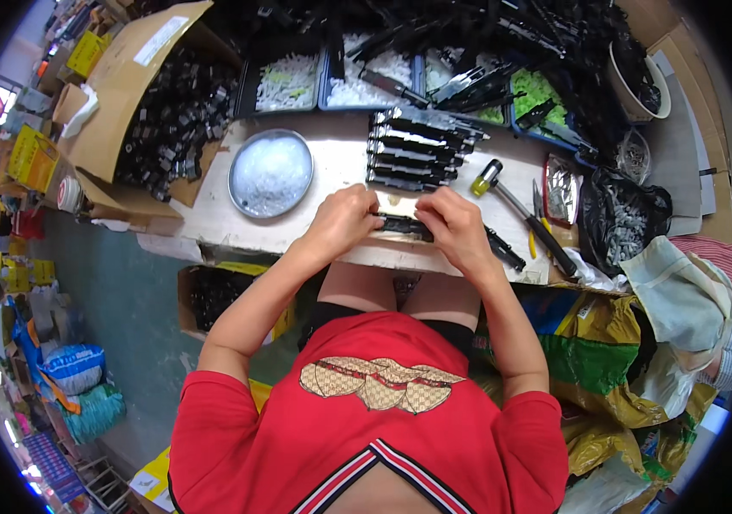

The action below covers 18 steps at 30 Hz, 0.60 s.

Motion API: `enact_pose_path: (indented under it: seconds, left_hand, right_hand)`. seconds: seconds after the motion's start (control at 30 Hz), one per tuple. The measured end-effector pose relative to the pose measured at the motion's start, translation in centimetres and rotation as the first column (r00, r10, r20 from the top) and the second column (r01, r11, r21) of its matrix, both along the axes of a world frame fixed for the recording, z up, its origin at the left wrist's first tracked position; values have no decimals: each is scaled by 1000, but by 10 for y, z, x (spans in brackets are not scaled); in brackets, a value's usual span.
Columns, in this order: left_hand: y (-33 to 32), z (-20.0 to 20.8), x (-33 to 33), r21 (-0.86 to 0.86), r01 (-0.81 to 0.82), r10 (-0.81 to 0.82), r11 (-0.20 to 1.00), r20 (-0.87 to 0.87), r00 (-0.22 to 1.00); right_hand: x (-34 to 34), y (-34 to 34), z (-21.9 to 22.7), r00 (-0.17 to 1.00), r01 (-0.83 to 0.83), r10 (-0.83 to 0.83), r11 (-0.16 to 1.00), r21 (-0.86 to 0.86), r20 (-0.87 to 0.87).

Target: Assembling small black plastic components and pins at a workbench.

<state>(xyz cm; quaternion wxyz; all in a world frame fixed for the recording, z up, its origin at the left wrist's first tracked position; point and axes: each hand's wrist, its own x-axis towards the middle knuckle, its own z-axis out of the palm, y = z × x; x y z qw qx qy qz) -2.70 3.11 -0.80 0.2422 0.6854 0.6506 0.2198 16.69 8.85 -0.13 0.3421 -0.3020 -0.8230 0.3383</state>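
A slim black plastic part (404, 224) lies along the near edge of the white worktable. My left hand (342, 221) is closed on its left end, fingertips pinched together. At its other end my right hand (454, 224) is closed too, thumb and fingers bent down onto the black part. Whether a smaller piece sits in the right fingertips is too small to tell. Just beyond my hands rests a row of similar black parts (417, 147), laid side by side. Another black piece (503, 248) lies to the right of my right hand.
A round metal dish (270, 174) of clear small pieces stands left. Right lie a yellow-headed hammer (511, 201) and yellow-handled pliers (534, 244). Trays of white (285, 83) and green pieces (539, 96) line the back. A cardboard box (109, 163) of black parts stands far left.
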Motion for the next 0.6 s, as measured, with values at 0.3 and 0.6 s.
enact_pose_path:
  seconds: [0.3, 0.6]
  left_hand:
    - [128, 70, -22, 405, 93, -38, 910, -142, 989]
    - [244, 36, 32, 142, 366, -155, 920, -726, 670]
  right_hand:
    - [50, 3, 19, 991, 121, -124, 990, -72, -45]
    - [60, 9, 12, 992, 123, -124, 990, -70, -12]
